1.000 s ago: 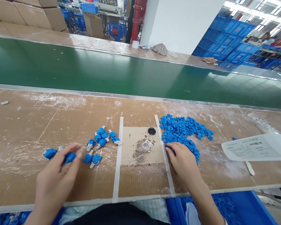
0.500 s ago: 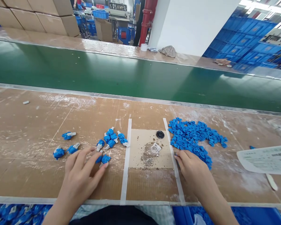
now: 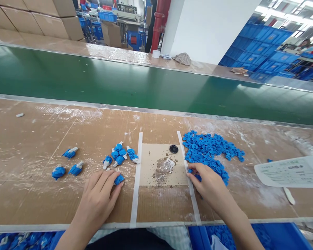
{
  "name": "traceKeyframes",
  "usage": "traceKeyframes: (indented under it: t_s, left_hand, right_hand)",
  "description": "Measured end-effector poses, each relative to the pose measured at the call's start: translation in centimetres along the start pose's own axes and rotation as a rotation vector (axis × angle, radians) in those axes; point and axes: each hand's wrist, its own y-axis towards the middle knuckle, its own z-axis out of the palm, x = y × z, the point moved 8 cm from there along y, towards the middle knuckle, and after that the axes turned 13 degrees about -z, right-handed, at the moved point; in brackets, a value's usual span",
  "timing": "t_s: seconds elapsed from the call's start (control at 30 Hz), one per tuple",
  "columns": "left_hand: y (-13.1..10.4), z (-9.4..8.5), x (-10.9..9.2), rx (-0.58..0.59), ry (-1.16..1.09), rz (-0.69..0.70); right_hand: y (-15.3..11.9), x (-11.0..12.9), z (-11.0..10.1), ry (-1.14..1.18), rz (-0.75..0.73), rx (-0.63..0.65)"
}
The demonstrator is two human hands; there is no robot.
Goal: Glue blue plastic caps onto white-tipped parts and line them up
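Glossy, brown and scuffed with white, the counter (image 3: 36,205) runs along a smooth green belt (image 3: 94,81), with square-edged cardboard boxes (image 3: 52,26) stacked beyond it at far left. On the counter's left lie three crumpled blue bundles with pale, blunt tips (image 3: 58,172), set apart from one another. Next comes a tighter cluster of similar blue bundles (image 3: 118,152). Just below it, the person's left hand (image 3: 100,194) curves its fingers and thumb about one puckered blue bundle (image 3: 119,179); whether they pinch it cannot be told. Two matte white tape strips (image 3: 136,184) flank a tan rectangular sheet (image 3: 146,175), speckled and smeared brown, bearing a small clear ringed piece (image 3: 168,165) and a ridged black disc (image 3: 173,149). Beside the right-hand strip, the right hand (image 3: 211,182) pinches a small blue piece (image 3: 190,171) between thumb and forefinger, near a loose heap of thin, scalloped blue pieces (image 3: 211,147). Farther right, a translucent printed plastic sheet (image 3: 289,173) partly overlaps a slim, round-ended white stick (image 3: 289,196).
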Motion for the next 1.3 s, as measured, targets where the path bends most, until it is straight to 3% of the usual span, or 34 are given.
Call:
traceKeyframes:
  t_s: [0.3,0.37,0.5,0.6,0.73,0.8,0.9,1.03,1.13,1.3]
  left_hand:
    - [-0.1,0.3,-1.8,-0.014,-0.263,-0.056]
    - [-0.2,1.0,-1.6,0.045,-0.401,-0.176]
    - [-0.7,3.3,-1.1,0.259,-0.832,-0.544]
    - [-1.0,4.9,-1.9,0.386,-1.188,-0.736]
    - [-1.5,6.3,-3.1,0.506,-1.47,-0.855]
    - [-1.7,6.6,-3.5,0.526,-1.55,-0.884]
    - [-1.7,6.6,-4.5,0.556,-1.637,-0.885]
    - [-0.8,5.7,-6.5,0.599,-1.749,-0.855]
    - [-0.1,4.9,-7.7,0.603,-1.814,-0.8]
    - [0.0,4.6,-8.1,0.609,-1.832,-0.797]
  right_hand:
    - [-0.1,0.6,-0.4,-0.006,-0.008,-0.003]
    - [0.5,1.4,-1.1,0.028,-0.036,-0.052]
    - [2.3,3.7,-2.0,0.225,-0.101,-0.205]
    - [3.3,5.0,-0.9,0.283,-0.143,-0.225]
    - [3.4,4.8,0.9,0.329,-0.092,-0.202]
    - [3.1,4.5,0.9,0.475,-0.019,-0.251]
    - [2.4,4.6,0.6,0.898,0.145,-0.388]
    - [1.7,6.3,1.3,1.408,0.341,-0.493]
    - [1.3,7.6,1.8,1.563,0.414,-0.491]
    - [1.1,8.6,1.7,1.574,0.416,-0.461]
